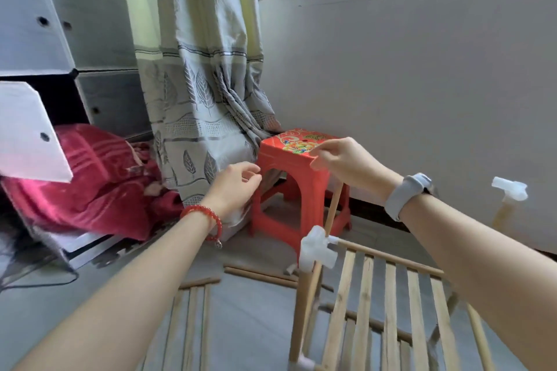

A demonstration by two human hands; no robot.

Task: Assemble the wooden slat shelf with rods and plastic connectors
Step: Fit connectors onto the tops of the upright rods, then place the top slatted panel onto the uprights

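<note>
The upright rod (334, 208) is rising from the white plastic connector (316, 250) at the near-left corner of the slat shelf's upper tier (388, 295), its long axis leaning slightly right of vertical, with its bare top end standing just below the right hand (340, 159). That hand is hovering above the rod's tip, apart from it, thumb and forefinger curled toward each other in a loose pinch; whether this grip is holding some small thing I cannot tell. The left hand (238, 187) is hanging further left and lower, well apart from the rod, its fingers loosely curled with nothing visible in them. So the right hand is the nearer one, and the rod's free end is lying straight down from it. I judge that the coming move turns on this: anything to be capped onto the rod has to come down along the rod's axis.

Counting what shows: three white connectors, namely the one at the rod's base, one at the lower end of the front leg (304, 366) by the bottom edge of the view, and one atop a far post (511, 188) at the right. Two slat tiers are stacked in the frame, and a third slat panel (193, 322) is lying flat on the floor (90, 295) to the left. Two loose rods (259, 274) are lying on the floor between that panel and the red stool (298, 184), which is standing against the wall behind the frame. Other connectors may be hidden by the right arm.
</note>
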